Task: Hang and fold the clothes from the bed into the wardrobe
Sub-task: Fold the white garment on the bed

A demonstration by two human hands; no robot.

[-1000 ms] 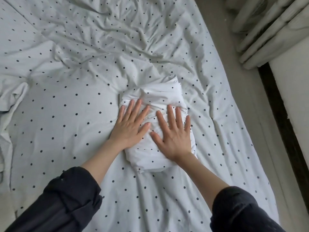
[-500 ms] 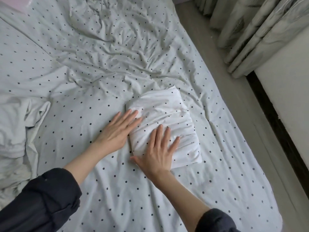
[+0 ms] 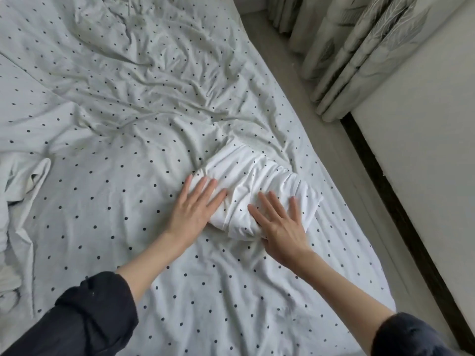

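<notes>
Bedroom surface: bed [image 3: 108, 206] under a dotted, heavily creased sheet; floor strip, curtains [image 3: 354, 47] and pale wall along the right.
Task item: folded white garment [image 3: 259, 186], a compact bundle near the bed's right edge, not yet in the wardrobe.
Left hand [image 3: 196, 209]: flat, fingers straight, now pressing the bundle's left end; half a second earlier beside it on the sheet.
Right hand [image 3: 281, 224]: flat, fingers spread, on the near right corner; thumb at the lower edge, curl unclear.
Change: bundle bunched and ridged between the palms, previously smoother.
Other laundry: pale unfolded clothing [image 3: 18, 201] at far left.
Reading: probably gathering the bundle for lift-off; wardrobe out of view.
Risk: folds may slip apart.
</notes>
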